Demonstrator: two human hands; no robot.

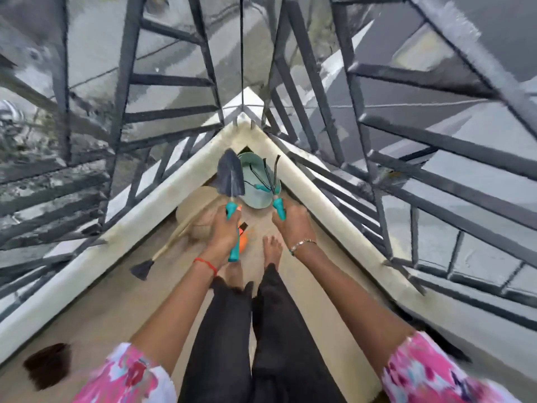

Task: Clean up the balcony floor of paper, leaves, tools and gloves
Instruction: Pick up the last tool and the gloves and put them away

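A pale green bucket (263, 205) is seen standing in the very corner of the balcony, and a small teal-gripped tool (257, 186) is lodged inside it. Just left of the bucket a beige round thing (190, 206), perhaps a straw hat though the blur forbids certainty, is laid on the floor, and a long-handled brush (143, 269) is stretched past it, away from the bucket. An orange object (243, 245), nearer the person than the bucket, is partly hidden beneath the left hand (225, 232). That hand is closed in a fist round the teal handle of a trowel (231, 175), whose dark blade is held over the bucket's left rim. The right hand (292, 223) is likewise wrapped round the handle of a hand rake (274, 181), its prongs raised over the bucket's right side. Bare feet (271, 247) are planted just behind the bucket. The bucket is hemmed on both sides by a cream kerb (139, 210) topped with grey railing (171, 80). The tan floor (116, 309) is found to widen only away from the bucket, where a dark, blurred shape (48, 365) is set by the left kerb.
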